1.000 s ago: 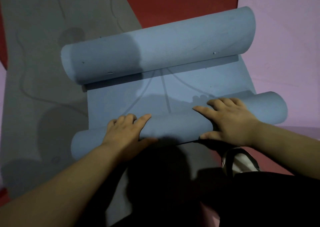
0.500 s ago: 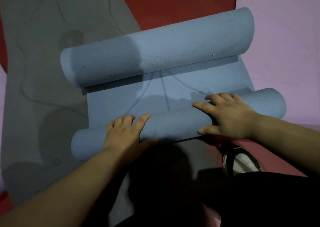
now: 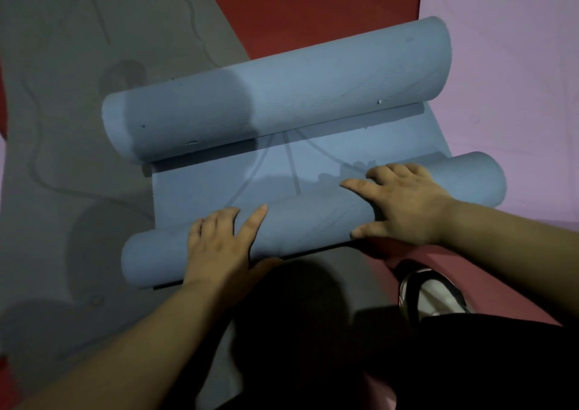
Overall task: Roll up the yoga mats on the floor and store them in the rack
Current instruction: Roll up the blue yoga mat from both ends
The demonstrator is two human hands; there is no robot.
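Your view looks down at a blue mat (image 3: 219,187) lying on the floor, curled in from both ends. The far roll (image 3: 282,96) is the thicker one and lies slantwise, its right end further from you. The near roll (image 3: 313,224) is thinner and runs roughly parallel to it, with a short flat stretch of mat between the two, marked with faint curved lines. Your left hand (image 3: 219,246) rests palm down on the left part of the near roll, fingers (image 3: 216,221) laid straight over its top and the thumb spread out to the right. Your right hand (image 3: 404,202) presses on the roll further right, fingers spread wide across the top and the thumb lying along the near edge. Neither hand closes around anything. The blue mat's left part lies on a flat grey mat (image 3: 62,96) with a wavy line pattern. A pink mat (image 3: 507,64) lies flat to the right, and the near roll's right end reaches over it. Red floor (image 3: 313,8) shows between the mats. At the lower right, a dark and white shoe (image 3: 435,296) sits just behind the near roll, beside dark clothing.
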